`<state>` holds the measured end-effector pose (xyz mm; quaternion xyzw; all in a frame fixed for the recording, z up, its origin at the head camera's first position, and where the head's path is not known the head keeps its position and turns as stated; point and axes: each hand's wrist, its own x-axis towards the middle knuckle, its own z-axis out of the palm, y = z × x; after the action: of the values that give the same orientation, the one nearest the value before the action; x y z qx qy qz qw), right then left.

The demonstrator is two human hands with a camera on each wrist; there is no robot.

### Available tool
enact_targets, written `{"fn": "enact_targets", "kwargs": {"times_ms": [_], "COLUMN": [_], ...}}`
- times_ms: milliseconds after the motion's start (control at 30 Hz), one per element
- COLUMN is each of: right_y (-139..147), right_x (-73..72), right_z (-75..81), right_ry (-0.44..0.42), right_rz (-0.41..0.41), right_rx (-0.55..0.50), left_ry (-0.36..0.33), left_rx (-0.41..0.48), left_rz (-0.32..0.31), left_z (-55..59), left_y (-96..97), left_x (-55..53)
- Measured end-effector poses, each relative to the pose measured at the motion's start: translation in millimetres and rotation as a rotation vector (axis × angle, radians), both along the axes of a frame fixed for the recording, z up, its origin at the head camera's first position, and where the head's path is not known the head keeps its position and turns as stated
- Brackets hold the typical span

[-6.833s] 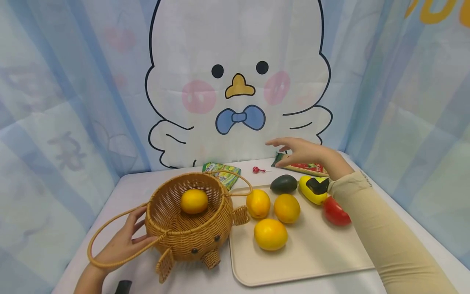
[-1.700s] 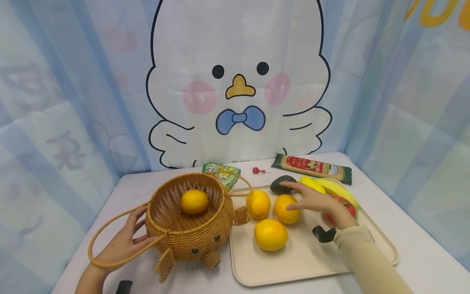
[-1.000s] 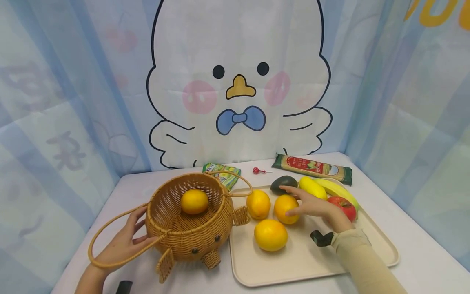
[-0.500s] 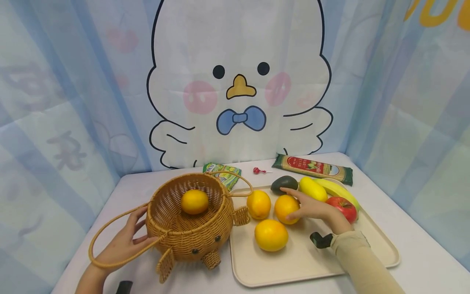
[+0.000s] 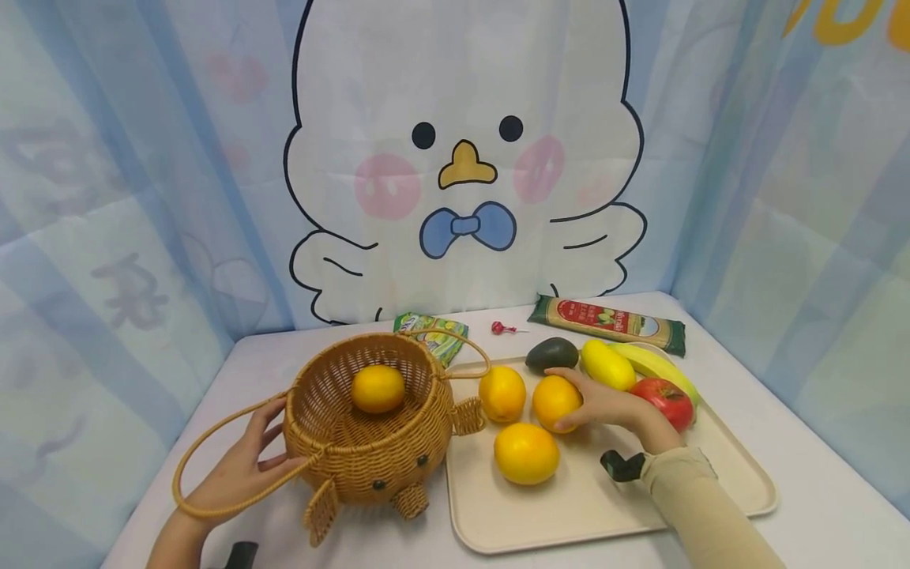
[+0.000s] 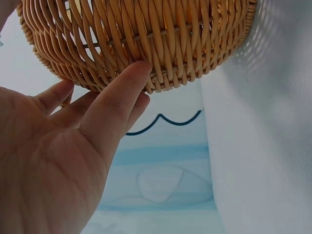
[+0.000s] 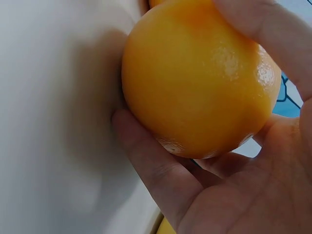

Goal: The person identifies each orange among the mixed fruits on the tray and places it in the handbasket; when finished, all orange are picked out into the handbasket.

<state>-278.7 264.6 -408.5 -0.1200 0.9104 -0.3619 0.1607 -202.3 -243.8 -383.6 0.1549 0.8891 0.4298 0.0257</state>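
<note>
A pig-faced wicker basket (image 5: 370, 466) stands on the left of the table with one yellow-orange fruit (image 5: 378, 389) inside. My left hand (image 5: 238, 466) rests against its left side, fingers extended and fingertips on the weave; in the left wrist view the left hand (image 6: 63, 151) touches the lower wicker wall. On the beige tray (image 5: 604, 506), my right hand (image 5: 604, 405) grips an orange (image 5: 554, 401). The right wrist view shows the thumb and fingers curved around opposite sides of this orange (image 7: 195, 83), close over the tray surface.
Around the gripped orange lie another orange (image 5: 502, 393), a yellow-orange fruit (image 5: 526, 454), an avocado (image 5: 551, 355), a lemon (image 5: 608, 365), a banana (image 5: 657, 367) and an apple (image 5: 664, 401). Behind are a green packet (image 5: 434, 333), a lollipop (image 5: 501, 327) and a long package (image 5: 607, 322).
My right hand has come down from above the long package to the orange, and its fingers have closed around it. My left hand and the basket have stayed in place.
</note>
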Motion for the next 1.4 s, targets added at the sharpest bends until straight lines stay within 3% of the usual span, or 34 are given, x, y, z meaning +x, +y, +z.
{"fn": "enact_targets", "kwargs": {"times_ms": [1400], "right_y": [0.3], "right_x": [4.5], "right_z": [-0.3], "right_ry": [-0.047], "right_rz": [-0.048], "right_rx": [-0.018], "left_ry": [0.005], "left_rx": [-0.005], "left_rz": [0.005], "left_z": [-2.5], "left_y": [-1.0], "left_x": [-1.8]}}
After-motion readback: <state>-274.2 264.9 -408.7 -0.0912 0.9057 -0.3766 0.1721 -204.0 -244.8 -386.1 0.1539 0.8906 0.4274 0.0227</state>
